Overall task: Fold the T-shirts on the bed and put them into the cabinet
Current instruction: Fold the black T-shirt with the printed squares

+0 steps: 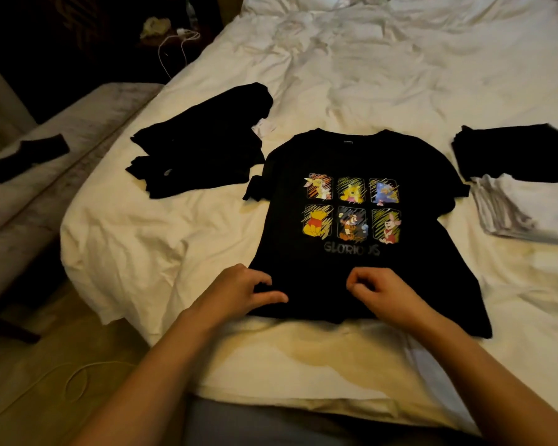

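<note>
1. Left hand (242,289): rests on the lower hem area of the black printed T-shirt (351,220). The thumb lies out flat; the fingers are curled and appear to pinch a small gather of fabric.
2. Right hand (376,292): sits just beside the left hand on the same hem zone. The fingers are curled inward at the cloth; a firm pinch cannot be confirmed from this view.
3. Printed T-shirt: lies face up and spread on the bed (174,239), collar away from the person, both sleeves out. No fold has been made in it.
4. Step in hand, as judged: smoothing or gripping the hem ahead of the first fold.
5. Next move, as judged: secure both hem points, then bring a side or the hem over without dragging the body out of square.
6. Loose pile of dark garments (203,149): lies to the left of the shirt, unfolded.
7. Folded stack (529,188): lies to the right, dark items on white ones.
8. The cabinet is not in view.
</note>
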A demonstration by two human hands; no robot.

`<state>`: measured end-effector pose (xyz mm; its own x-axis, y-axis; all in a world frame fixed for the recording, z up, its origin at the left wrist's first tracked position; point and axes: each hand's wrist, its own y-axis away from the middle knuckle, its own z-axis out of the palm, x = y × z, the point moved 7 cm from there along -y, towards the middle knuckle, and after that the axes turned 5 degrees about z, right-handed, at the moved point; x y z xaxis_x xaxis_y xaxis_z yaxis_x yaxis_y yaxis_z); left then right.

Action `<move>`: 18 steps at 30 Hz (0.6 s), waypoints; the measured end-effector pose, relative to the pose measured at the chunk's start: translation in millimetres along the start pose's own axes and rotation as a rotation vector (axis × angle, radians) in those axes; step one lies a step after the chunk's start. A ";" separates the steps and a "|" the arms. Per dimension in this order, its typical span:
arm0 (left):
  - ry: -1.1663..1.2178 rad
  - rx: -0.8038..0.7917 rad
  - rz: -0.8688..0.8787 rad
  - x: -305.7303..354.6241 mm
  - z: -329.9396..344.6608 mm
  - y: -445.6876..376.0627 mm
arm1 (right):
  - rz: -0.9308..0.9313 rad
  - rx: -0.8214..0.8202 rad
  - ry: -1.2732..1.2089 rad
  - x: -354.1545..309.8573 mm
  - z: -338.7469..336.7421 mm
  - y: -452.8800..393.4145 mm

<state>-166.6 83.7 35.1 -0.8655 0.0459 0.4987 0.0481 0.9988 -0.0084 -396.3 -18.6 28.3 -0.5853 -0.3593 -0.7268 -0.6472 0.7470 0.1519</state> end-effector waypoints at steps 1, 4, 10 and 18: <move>-0.009 -0.068 -0.020 1.0 5.9 4.7 | 0.011 -0.067 0.080 1.1 9.9 3.1; -0.065 -0.211 -0.087 3.4 23.0 21.2 | 0.025 -0.115 0.294 6.8 31.2 19.2; -0.184 -0.048 0.031 19.2 23.9 35.4 | -0.425 0.226 0.508 -16.6 70.7 64.9; -0.117 0.175 -0.059 10.1 18.3 49.4 | -0.277 0.366 0.293 -29.1 57.4 62.0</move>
<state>-182.1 133.8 23.9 -0.9166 -0.0211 0.3992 -0.0826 0.9871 -0.1375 -391.3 70.3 20.5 -0.5625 -0.6720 -0.4817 -0.6149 0.7295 -0.2996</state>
